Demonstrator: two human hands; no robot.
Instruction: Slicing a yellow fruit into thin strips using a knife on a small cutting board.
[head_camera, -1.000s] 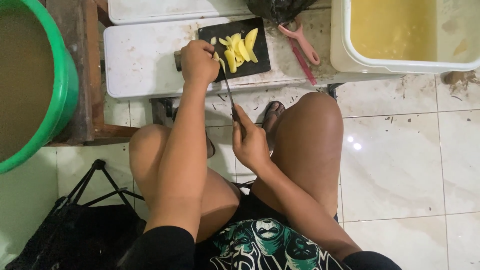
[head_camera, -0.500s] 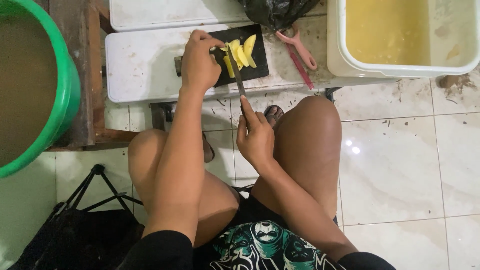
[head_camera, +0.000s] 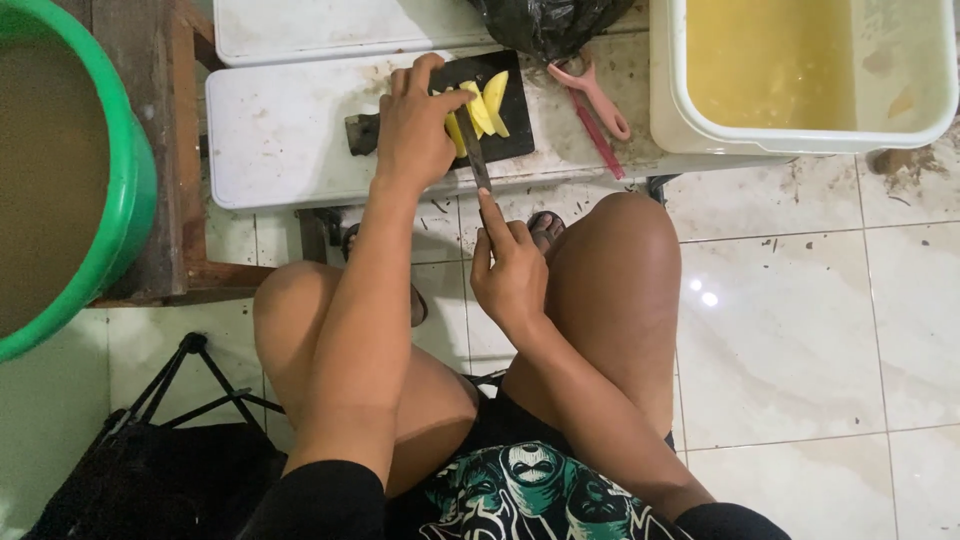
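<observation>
Yellow wedges (head_camera: 482, 108) lie on the black board (head_camera: 515, 115) on the worktop (head_camera: 290, 140), pinned by the left hand (head_camera: 415, 130), while the right hand (head_camera: 512, 275), nearer the body, grips a knife (head_camera: 472, 148) pointing lengthwise away into them.

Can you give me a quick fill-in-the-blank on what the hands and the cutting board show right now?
1. The right hand grips a ____ whose blade reaches the black cutting board.
2. The left hand steadies pale ____ wedges.
3. The peeler beside the board is ____ in colour.
4. The bucket at the left is ____.

Missing words: knife; yellow; pink; green
</observation>
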